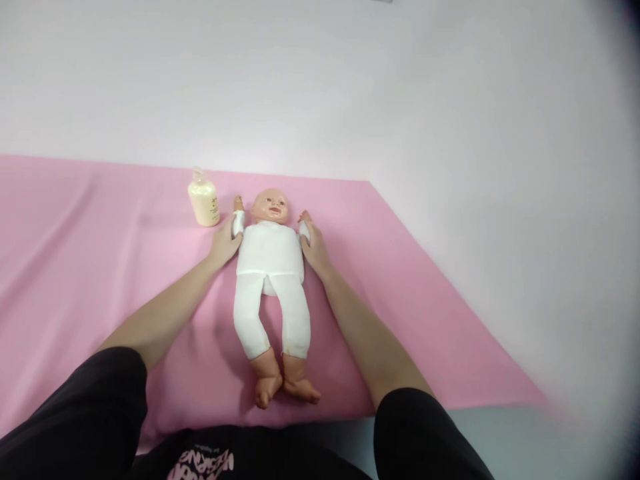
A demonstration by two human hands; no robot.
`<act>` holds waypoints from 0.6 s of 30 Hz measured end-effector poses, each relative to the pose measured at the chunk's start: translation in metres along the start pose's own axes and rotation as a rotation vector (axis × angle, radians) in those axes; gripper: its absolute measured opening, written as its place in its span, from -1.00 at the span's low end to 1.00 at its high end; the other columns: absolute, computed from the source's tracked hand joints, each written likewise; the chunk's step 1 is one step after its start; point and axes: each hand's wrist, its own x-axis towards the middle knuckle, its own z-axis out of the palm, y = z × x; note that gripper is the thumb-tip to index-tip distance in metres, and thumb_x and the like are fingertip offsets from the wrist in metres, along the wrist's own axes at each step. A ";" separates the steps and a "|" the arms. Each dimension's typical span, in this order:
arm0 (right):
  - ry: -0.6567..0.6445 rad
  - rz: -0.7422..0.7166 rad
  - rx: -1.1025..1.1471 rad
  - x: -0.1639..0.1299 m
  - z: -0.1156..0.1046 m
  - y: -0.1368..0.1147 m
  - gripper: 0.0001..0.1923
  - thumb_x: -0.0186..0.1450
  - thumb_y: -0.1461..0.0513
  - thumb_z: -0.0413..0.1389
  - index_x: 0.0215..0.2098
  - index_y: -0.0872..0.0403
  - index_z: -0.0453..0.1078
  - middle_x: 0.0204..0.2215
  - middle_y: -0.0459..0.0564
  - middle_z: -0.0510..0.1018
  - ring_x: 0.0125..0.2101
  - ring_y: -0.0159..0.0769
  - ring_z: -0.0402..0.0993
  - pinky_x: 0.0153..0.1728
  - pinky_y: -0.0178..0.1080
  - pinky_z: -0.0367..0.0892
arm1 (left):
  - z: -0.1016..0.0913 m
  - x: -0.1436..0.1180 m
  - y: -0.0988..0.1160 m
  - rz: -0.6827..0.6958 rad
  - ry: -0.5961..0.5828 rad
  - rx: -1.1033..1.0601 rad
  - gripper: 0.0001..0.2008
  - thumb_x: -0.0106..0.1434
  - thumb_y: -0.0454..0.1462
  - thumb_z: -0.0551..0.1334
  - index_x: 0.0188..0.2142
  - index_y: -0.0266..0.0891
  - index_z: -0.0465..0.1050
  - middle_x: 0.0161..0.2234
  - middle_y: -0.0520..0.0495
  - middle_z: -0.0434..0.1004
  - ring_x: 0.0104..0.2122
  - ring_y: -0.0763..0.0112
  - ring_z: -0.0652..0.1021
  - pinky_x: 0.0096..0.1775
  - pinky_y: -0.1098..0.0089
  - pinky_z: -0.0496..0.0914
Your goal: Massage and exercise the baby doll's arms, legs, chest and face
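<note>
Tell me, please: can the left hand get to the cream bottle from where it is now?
Probably yes. The left hand rests at the doll's arm, and the bottle stands just beyond it on the pink cloth, with nothing between them.

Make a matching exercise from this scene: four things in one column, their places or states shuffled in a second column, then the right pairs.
Things:
1. doll
2. bottle
3. left hand
4. right hand

Places or states:
A. upright on the pink sheet, beyond the left hand
B. lying face up, legs toward the camera
C. against the doll's arm on the picture's right
D. against the doll's arm on the picture's left

Pairs: 1-B, 2-A, 3-D, 4-C
</note>
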 end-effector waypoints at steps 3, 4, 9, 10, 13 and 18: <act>0.140 0.053 0.041 -0.001 -0.002 -0.011 -0.30 0.49 0.06 0.00 0.50 0.03 -0.09 0.39 0.27 0.24 0.40 -0.02 0.19 0.39 0.22 0.23 | -0.002 -0.002 0.012 0.033 0.065 -0.104 -0.18 0.31 -0.08 0.31 0.44 -0.30 0.07 0.23 -0.42 0.46 0.17 -0.04 0.55 0.19 -0.04 0.44; 0.189 0.061 0.042 -0.001 -0.002 -0.014 -0.25 0.46 0.06 0.04 0.50 0.04 -0.12 0.39 0.30 0.21 0.41 0.00 0.18 0.38 0.23 0.24 | -0.003 -0.004 0.016 0.059 0.101 -0.131 -0.14 0.30 -0.07 0.33 0.45 -0.29 0.02 0.24 -0.42 0.44 0.19 -0.01 0.53 0.20 -0.01 0.44; 0.339 -0.044 0.050 -0.004 -0.002 -0.023 -0.15 0.34 -0.01 0.19 0.43 0.05 -0.09 0.30 0.37 0.26 0.29 0.06 0.33 0.25 0.21 0.40 | -0.012 -0.013 0.035 0.247 0.208 -0.154 -0.28 0.28 -0.02 0.34 0.31 -0.26 0.20 0.12 -0.31 0.49 0.14 0.07 0.53 0.23 0.02 0.40; 0.335 -0.073 0.045 -0.005 -0.003 -0.026 -0.17 0.33 -0.01 0.20 0.41 0.03 -0.05 0.27 0.34 0.31 0.24 0.06 0.38 0.24 0.21 0.40 | -0.014 -0.015 0.039 0.306 0.172 -0.145 -0.36 0.28 -0.01 0.33 0.24 -0.24 0.27 0.04 -0.26 0.53 0.07 0.10 0.57 0.19 0.03 0.43; 0.219 -0.155 0.041 -0.010 -0.005 -0.035 -0.39 0.35 0.02 0.16 0.30 -0.03 0.16 0.11 0.21 0.50 0.10 0.01 0.51 0.20 0.18 0.44 | -0.020 -0.019 0.050 0.503 -0.051 -0.078 -0.61 0.26 -0.03 0.32 0.00 -0.16 0.44 -0.15 -0.15 0.60 -0.11 0.15 0.61 0.06 0.07 0.48; -0.037 -0.341 0.036 -0.015 -0.008 -0.046 -0.54 0.31 0.06 0.13 0.15 -0.01 0.39 -0.08 0.13 0.63 -0.07 -0.02 0.61 0.04 0.10 0.54 | -0.019 -0.020 0.056 0.625 -0.212 -0.023 -0.68 0.20 -0.01 0.34 -0.16 -0.13 0.47 -0.24 -0.15 0.62 -0.17 0.13 0.61 0.00 0.06 0.49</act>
